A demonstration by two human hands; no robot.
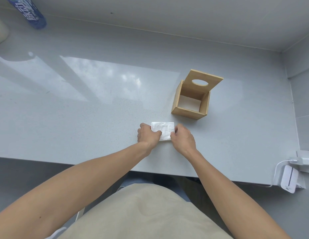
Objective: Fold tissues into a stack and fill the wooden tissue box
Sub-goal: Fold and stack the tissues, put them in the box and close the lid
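Observation:
A white folded tissue stack point(163, 128) lies on the grey counter point(81, 109), just in front of the wooden tissue box point(188, 112). The box stands open, its lid point(204, 83) with an oval hole tilted up at the back, and something white shows at its bottom. My left hand point(147, 135) grips the stack's left edge. On the right edge, my right hand point(182, 137) pinches the stack with thumb and fingers. Both hands cover the stack's near corners.
A blue labelled bottle point(33, 14) stands at the far left corner next to a pale rounded object point(0, 28). A white device point(288, 181) with a cable sits low at the right, beyond the counter's edge. Walls close the back and right side.

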